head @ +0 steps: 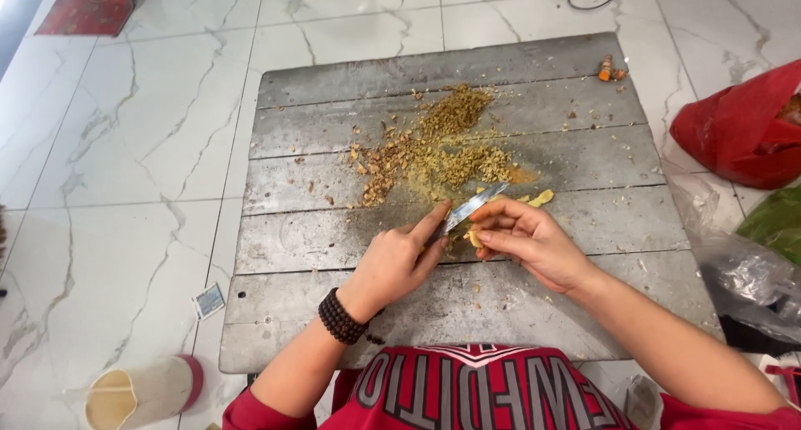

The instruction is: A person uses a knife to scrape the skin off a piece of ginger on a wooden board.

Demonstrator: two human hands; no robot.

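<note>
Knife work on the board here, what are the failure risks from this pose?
1. The knife blade lies right against the right hand fingertips pinching a small yellow piece; a slip could cut them.
2. The left hand forefinger rides the blade's spine and might slide forward.

The knife [471, 207] handle is hidden inside the left hand [399, 259]; the yellow piece [474, 238] is mostly covered by the right hand's fingers [509, 230]; the red bag [747, 130] and cup [142, 392] are cut off by the edges.
</note>
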